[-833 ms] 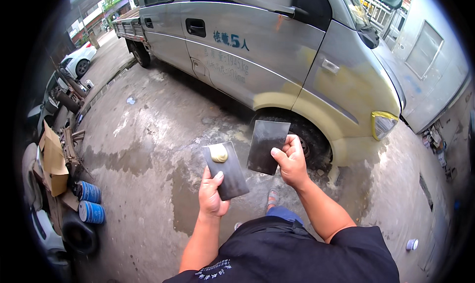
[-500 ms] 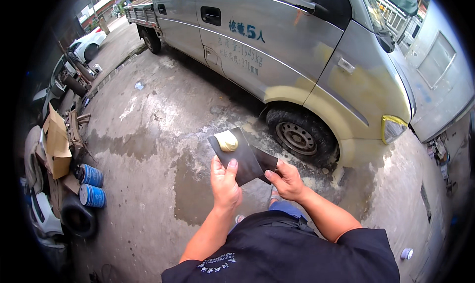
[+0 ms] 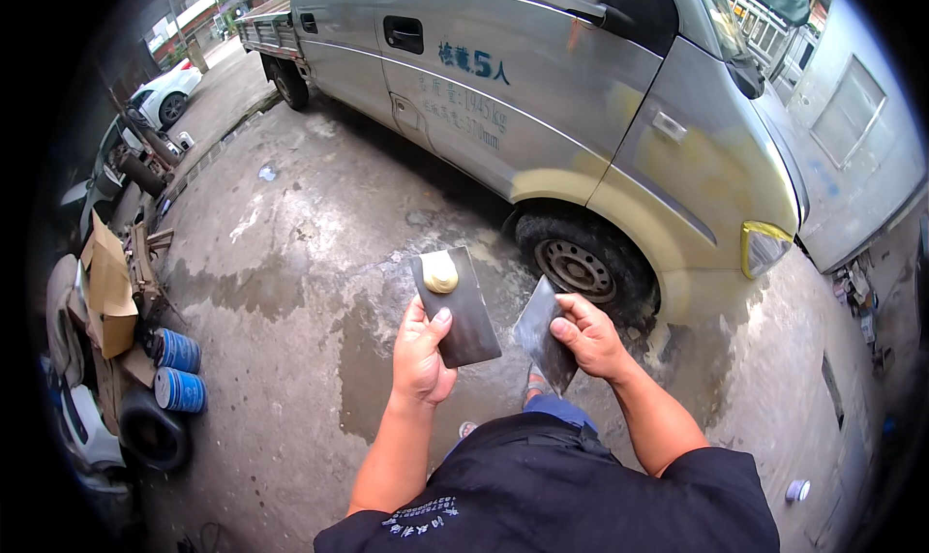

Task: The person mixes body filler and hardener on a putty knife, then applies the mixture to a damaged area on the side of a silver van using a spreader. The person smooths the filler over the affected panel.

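My left hand (image 3: 423, 352) grips a dark, flat rectangular plate (image 3: 464, 311), thumb on top and fingers beneath. A cream-yellow dollop of paste (image 3: 440, 273), like body filler, sits at the plate's upper left corner. In my right hand (image 3: 590, 337) is a second thin dark sheet, a filler spreader (image 3: 544, 332), tilted and pinched between thumb and fingers. A gap separates the two sheets. Beyond my hands stands a silver van (image 3: 503, 79), with pale yellow filler (image 3: 619, 200) around its front wheel arch and on the front panel.
At the left lie two blue cans (image 3: 180, 389), a torn cardboard box (image 3: 111, 292) and a tyre (image 3: 155, 427). The van's front wheel (image 3: 581, 268) is just ahead. Wet patches mark the concrete floor (image 3: 271, 359). A small white tub (image 3: 797, 490) stands at the lower right.
My right hand has drawn the spreader out from against the plate and moved it right, turning it. The plate in my left hand has tilted slightly more upright.
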A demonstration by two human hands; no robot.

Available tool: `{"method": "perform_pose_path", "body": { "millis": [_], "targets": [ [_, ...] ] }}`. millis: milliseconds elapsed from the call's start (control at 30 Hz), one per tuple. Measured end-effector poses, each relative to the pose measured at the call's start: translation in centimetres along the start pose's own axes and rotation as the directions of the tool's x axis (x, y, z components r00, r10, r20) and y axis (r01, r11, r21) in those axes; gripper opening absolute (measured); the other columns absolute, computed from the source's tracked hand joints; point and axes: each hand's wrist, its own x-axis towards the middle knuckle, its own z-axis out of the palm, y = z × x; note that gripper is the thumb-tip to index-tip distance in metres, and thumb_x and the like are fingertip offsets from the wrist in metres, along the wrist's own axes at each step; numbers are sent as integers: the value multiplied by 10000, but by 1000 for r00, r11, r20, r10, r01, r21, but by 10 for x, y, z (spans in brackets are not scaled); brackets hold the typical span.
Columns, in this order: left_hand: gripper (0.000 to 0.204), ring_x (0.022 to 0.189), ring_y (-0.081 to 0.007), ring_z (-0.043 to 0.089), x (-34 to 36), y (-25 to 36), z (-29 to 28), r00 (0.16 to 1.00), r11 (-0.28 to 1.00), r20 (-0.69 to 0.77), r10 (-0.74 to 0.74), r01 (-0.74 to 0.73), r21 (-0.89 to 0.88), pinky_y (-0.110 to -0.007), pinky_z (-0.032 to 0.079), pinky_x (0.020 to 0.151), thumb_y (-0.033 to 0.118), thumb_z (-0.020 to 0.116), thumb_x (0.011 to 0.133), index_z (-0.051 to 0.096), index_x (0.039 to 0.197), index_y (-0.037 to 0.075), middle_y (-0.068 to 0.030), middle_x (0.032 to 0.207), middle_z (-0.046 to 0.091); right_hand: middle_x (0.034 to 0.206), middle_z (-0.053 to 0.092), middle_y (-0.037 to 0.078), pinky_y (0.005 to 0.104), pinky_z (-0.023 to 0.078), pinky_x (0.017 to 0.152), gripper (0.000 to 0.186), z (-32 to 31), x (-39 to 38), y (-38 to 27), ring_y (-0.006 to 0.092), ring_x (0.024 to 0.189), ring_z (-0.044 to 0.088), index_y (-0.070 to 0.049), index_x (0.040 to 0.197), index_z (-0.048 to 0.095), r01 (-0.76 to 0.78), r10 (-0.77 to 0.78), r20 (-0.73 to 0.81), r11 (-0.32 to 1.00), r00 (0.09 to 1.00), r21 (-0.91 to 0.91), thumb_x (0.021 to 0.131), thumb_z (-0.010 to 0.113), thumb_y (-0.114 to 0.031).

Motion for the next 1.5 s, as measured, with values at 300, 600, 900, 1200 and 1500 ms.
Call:
{"method": "perform_pose_path", "body": {
  "millis": [300,600,900,1200,1500],
  "targets": [
    [399,1098,-204,582,-5,-9,5,978,988,145,-153,151,24,-361,470,979,7,567,895,466,1279,34,-94,1204,581,895,578,-45,203,433,713,257,-9,32,0,33,795,497,-26,1035,577,-123,115,60,977,992,173,941,619,-262],
    [426,1243,-256,495,-8,-7,4,957,996,282,70,-49,-80,-451,385,1069,14,457,963,425,1382,85,-110,1357,500,1004,653,109,318,483,828,381,3,0,-12,145,935,607,8,1194,513,-94,102,34,979,994,-183,879,648,-159],
    [459,1183,-164,475,-4,-18,-21,910,852,410,52,-255,458,-303,347,1023,308,481,999,477,1337,-2,-83,1291,506,983,614,63,249,451,762,325,15,29,-54,77,885,545,0,1166,452,-87,79,148,995,986,46,916,625,-115],
    [639,1046,-447,597,-2,11,-30,848,930,409,-336,368,1,-534,570,756,419,506,937,327,1398,14,-244,1283,499,1132,626,100,337,468,916,402,-4,43,-105,198,1053,596,-16,1232,574,446,-442,218,895,870,33,837,609,50],
    [640,1050,-470,585,-10,4,-26,790,891,546,-278,425,-162,-573,550,768,456,483,948,339,1390,17,-240,1298,492,1143,580,127,400,452,926,509,9,48,-90,306,1082,531,-86,1179,642,595,-311,510,491,802,-636,700,558,62]
  ]
}}
